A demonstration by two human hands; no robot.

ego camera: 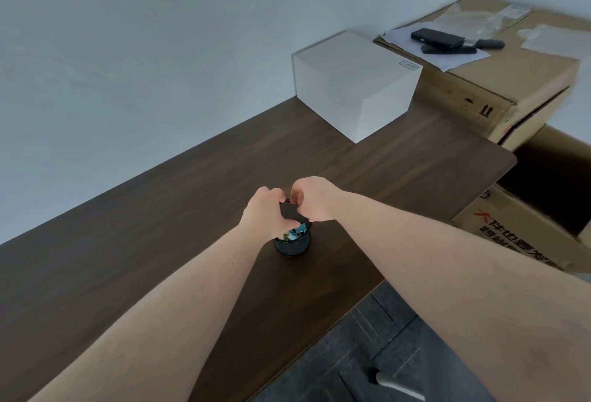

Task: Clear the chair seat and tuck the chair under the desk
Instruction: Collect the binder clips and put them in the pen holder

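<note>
Head view looks down on a dark desk where both hands meet over a small black round container. The left hand and right hand are each pinched on its upper rim, fingers curled, so it appears held from both sides while standing on the desktop. Inside it something teal and pale shows, probably clips or small stationery, though it is too small to say. This looks like the clearing step: an item being set down on the desk. Next would be letting go cleanly and turning to the chair, of which only a grey-and-white part shows at the lower edge, not yet tucked under.
</note>
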